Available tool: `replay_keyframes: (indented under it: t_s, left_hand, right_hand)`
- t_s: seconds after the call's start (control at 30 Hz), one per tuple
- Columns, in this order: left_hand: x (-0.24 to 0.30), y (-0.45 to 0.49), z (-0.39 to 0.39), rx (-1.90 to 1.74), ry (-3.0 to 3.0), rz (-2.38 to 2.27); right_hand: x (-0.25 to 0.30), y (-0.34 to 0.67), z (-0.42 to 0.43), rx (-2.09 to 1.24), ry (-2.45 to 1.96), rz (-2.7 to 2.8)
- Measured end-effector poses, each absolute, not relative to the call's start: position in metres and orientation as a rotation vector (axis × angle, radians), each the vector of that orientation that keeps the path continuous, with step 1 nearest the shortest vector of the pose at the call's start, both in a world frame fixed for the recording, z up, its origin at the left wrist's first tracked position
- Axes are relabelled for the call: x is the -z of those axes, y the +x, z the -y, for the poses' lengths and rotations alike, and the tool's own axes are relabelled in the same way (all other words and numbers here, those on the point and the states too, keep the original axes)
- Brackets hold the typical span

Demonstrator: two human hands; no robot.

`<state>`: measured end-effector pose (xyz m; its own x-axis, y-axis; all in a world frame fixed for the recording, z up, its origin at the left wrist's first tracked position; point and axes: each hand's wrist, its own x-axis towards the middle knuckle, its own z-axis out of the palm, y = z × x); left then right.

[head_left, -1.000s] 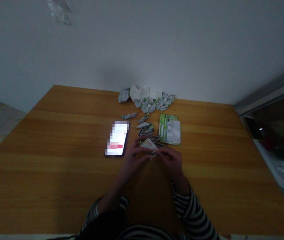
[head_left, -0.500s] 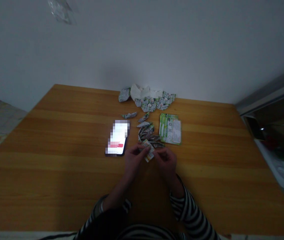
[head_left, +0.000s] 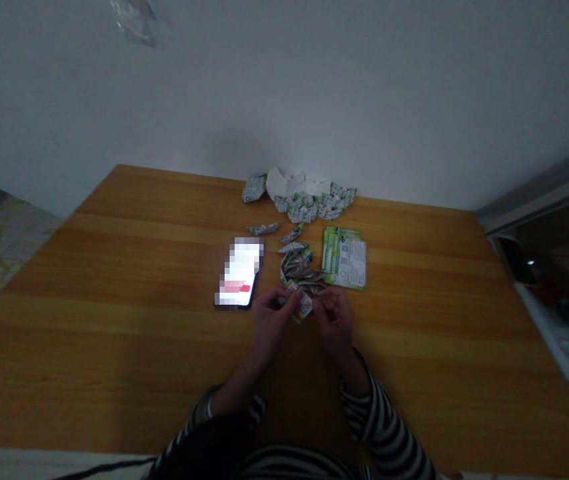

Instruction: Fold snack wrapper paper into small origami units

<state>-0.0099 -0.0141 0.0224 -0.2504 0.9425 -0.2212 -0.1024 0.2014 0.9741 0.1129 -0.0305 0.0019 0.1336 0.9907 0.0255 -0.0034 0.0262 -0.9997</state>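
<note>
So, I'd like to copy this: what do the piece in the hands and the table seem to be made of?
The folded piece, pinched between left hand and right hand, looks like thin matt printed paper: sharp creases, small coloured print on white. The table looks like wood or veneer, smooth, faintly glossy: long grain bands run across it.

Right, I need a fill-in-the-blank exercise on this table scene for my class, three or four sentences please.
1. The left hand and right hand together pinch a small folded printed piece made of ___.
2. The lit black smartphone lies ___ of the flat green printed sheets.
3. The far pile of folded printed pieces sits by the white ___.
Missing words: paper; left; wall.
</note>
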Motion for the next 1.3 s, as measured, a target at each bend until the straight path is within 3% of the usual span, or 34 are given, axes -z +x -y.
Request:
replay_keyframes:
  t_s: [0.3,0.57,0.8,1.3]
  left_hand:
    - [-0.017,-0.010,0.015,-1.261,0.978,-1.404]
    - [-0.021,-0.008,0.017,-1.263,0.947,-1.292]
    - [-0.023,-0.008,0.015,-1.291,0.804,-1.103]
    - [-0.031,-0.014,0.012,-1.184,0.825,-1.159]
  right_hand:
    - [-0.003,0.120,0.024,-1.297,-1.215,1.275]
    - [-0.003,0.126,0.023,-1.163,-1.261,1.457]
    - [-0.002,0.129,0.022,-1.241,-1.217,1.481]
    - [-0.003,0.126,0.024,-1.158,-1.226,1.518]
